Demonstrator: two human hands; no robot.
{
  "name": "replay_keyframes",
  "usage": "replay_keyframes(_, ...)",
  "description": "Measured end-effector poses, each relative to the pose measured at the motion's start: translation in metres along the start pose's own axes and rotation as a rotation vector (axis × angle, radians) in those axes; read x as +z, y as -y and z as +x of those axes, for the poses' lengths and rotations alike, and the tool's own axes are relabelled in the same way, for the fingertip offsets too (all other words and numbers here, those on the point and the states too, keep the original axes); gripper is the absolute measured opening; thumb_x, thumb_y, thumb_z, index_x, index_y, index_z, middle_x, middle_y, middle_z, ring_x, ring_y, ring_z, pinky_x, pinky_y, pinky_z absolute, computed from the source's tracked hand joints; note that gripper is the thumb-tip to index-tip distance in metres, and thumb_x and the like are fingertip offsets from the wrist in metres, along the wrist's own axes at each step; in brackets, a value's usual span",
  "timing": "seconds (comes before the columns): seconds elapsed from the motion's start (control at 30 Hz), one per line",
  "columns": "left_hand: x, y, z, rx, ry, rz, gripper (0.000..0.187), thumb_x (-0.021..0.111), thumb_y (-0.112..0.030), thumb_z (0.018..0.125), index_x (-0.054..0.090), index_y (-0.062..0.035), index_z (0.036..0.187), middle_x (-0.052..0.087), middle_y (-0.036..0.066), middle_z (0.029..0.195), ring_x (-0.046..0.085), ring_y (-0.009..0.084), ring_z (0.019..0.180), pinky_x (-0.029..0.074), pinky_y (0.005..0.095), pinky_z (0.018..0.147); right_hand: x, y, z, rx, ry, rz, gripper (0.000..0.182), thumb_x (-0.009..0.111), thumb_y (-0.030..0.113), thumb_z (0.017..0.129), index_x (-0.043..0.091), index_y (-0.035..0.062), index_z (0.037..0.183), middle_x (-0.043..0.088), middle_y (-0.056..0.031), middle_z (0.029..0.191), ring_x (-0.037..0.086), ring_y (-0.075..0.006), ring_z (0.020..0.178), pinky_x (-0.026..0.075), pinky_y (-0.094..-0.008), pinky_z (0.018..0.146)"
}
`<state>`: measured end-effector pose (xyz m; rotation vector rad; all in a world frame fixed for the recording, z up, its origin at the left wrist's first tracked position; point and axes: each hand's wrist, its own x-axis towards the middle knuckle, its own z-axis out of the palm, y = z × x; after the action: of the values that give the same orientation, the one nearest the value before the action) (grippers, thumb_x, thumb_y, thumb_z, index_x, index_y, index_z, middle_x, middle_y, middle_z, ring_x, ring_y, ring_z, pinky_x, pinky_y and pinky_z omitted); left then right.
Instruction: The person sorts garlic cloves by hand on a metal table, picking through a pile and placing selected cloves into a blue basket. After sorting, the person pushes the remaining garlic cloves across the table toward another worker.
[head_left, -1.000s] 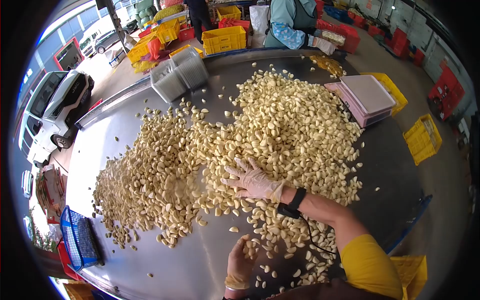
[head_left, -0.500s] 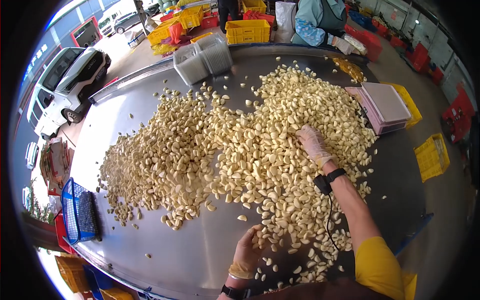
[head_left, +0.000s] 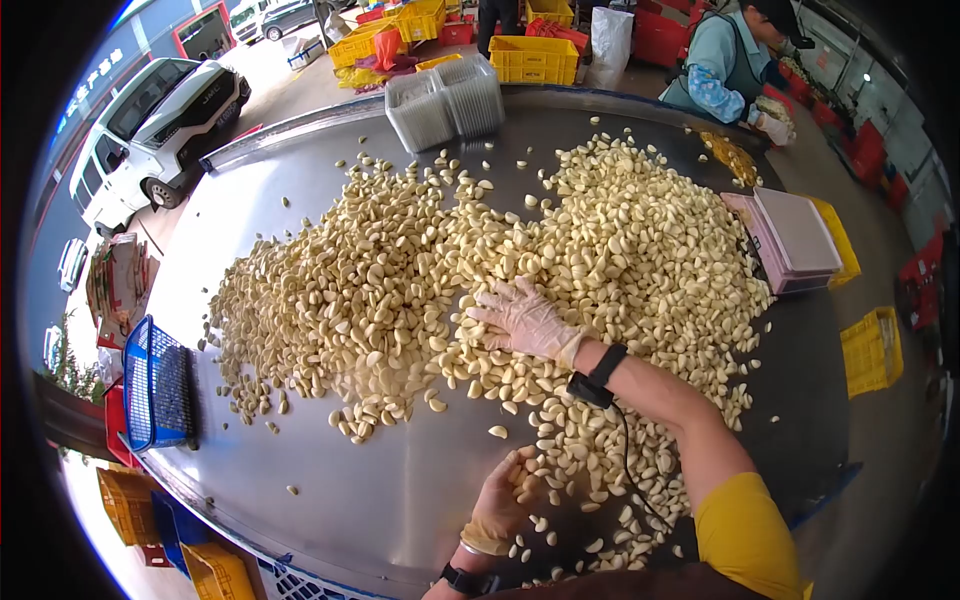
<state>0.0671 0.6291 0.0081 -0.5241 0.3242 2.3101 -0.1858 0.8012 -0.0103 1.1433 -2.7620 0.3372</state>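
Observation:
Peeled garlic cloves [head_left: 640, 250] are heaped across a metal table [head_left: 370, 500]. My right hand [head_left: 528, 322], in a clear glove, lies flat over the middle of the heap with its fingers spread. It touches the cloves and holds none that I can see. Near the front edge of the heap my gloved left hand [head_left: 497, 505] is curled, with garlic cloves [head_left: 524, 478] inside its bent fingers. The palm and part of what it holds are hidden.
Stacked clear plastic trays [head_left: 445, 100] stand at the far edge, with a pink scale [head_left: 790, 235] at the right. A blue basket [head_left: 158, 390] sits at the left edge. Beyond the far right corner, a person [head_left: 715, 75] holds a pack. Yellow crates [head_left: 535, 62] stand behind.
My right hand has moved left across the heap, from bent fingers to spread. My left hand stays nearly in place. The person opposite has moved right and lifted the pack. The view has shifted slightly.

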Motion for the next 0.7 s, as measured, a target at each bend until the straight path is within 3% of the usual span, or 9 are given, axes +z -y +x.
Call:
replay_keyframes(0.1,0.006,-0.008,-0.001,0.061,-0.178,0.013,0.029,0.051,-0.029,0.103,0.060,-0.0050,0.116,0.062,0.002,0.091,0.052,0.0105,0.067,0.040,0.0207,0.055,-0.030,-0.054,0.014,0.172,0.088,-0.535,0.053,0.047,0.053,0.096,0.044,0.0332,0.146,0.045,-0.0038,0.150,0.034,-0.0294,0.142,0.012,-0.0623,0.116)
replay_keyframes(0.17,0.008,-0.010,-0.006,0.171,-0.201,-0.088,0.026,0.052,-0.026,0.103,0.061,-0.0049,0.114,0.062,0.002,0.090,0.053,0.0115,0.068,0.041,0.0222,0.056,-0.033,-0.101,0.010,0.434,0.136,-0.621,0.054,0.049,0.053,0.096,0.045,0.0333,0.145,0.044,-0.0044,0.150,0.035,-0.0297,0.142,0.009,-0.0638,0.116)
replay_keyframes(0.2,-0.002,-0.014,-0.006,0.153,-0.163,-0.110,0.024,0.053,-0.025,0.102,0.062,-0.0049,0.112,0.062,0.002,0.090,0.054,0.0132,0.069,0.044,0.0249,0.060,-0.051,-0.117,0.005,0.573,0.266,-0.611,0.054,0.052,0.054,0.094,0.048,0.0330,0.143,0.046,-0.0066,0.148,0.036,-0.0310,0.142,0.009,-0.0649,0.116)
replay_keyframes(0.3,-0.001,-0.015,-0.006,0.174,-0.078,-0.087,0.024,0.054,-0.025,0.101,0.062,-0.0048,0.113,0.062,0.002,0.091,0.055,0.0139,0.069,0.045,0.0260,0.062,-0.083,-0.152,-0.030,0.794,0.299,-0.647,0.055,0.063,0.052,0.087,0.053,0.0318,0.137,0.057,-0.0048,0.132,0.048,-0.0331,0.127,0.023,-0.0641,0.109)
replay_keyframes(0.4,0.006,-0.012,-0.009,0.181,-0.082,-0.096,0.026,0.054,-0.025,0.102,0.061,-0.0045,0.114,0.063,0.003,0.091,0.056,0.0133,0.070,0.046,0.0248,0.063,-0.107,-0.134,-0.064,0.968,0.364,-0.584,0.045,0.064,0.051,0.087,0.065,0.0251,0.123,0.061,-0.0087,0.122,0.056,-0.0319,0.115,0.035,-0.0631,0.097)
replay_keyframes(0.47,0.005,-0.009,-0.009,0.166,-0.076,-0.098,0.026,0.054,-0.025,0.102,0.061,-0.0044,0.115,0.063,0.003,0.091,0.057,0.0129,0.071,0.045,0.0245,0.062,-0.121,-0.100,-0.102,0.951,0.247,-0.408,0.044,0.061,0.053,0.088,0.066,0.0220,0.120,0.061,-0.0106,0.122,0.058,-0.0349,0.113,0.043,-0.0579,0.092)
replay_keyframes(0.57,0.009,-0.006,-0.008,0.135,-0.077,-0.033,0.026,0.054,-0.025,0.101,0.061,-0.0048,0.115,0.063,0.003,0.090,0.058,0.0125,0.073,0.045,0.0241,0.062,-0.100,-0.076,-0.172,0.801,0.259,-0.324,0.049,0.059,0.054,0.089,0.065,0.0157,0.119,0.061,-0.0163,0.117,0.062,-0.0347,0.105,0.048,-0.0552,0.084)
replay_keyframes(0.6,0.015,-0.005,-0.010,0.141,-0.107,-0.010,0.025,0.055,-0.025,0.101,0.062,-0.0052,0.115,0.063,0.002,0.090,0.058,0.0124,0.072,0.045,0.0240,0.062,-0.124,-0.040,-0.170,0.853,0.419,-0.193,0.057,0.058,0.055,0.089,0.058,0.0166,0.131,0.055,-0.0202,0.132,0.054,-0.0409,0.119,0.042,-0.0617,0.095)
replay_keyframes(0.7,0.021,-0.004,-0.011,0.129,-0.125,0.011,0.019,0.057,-0.022,0.099,0.064,-0.0072,0.109,0.063,0.002,0.089,0.056,0.0128,0.071,0.043,0.0229,0.059,-0.093,0.002,-0.206,0.763,0.089,-0.252,0.074,0.055,0.058,0.090,0.038,0.0187,0.150,0.029,-0.0221,0.155,0.030,-0.0482,0.139,0.019,-0.0701,0.109)
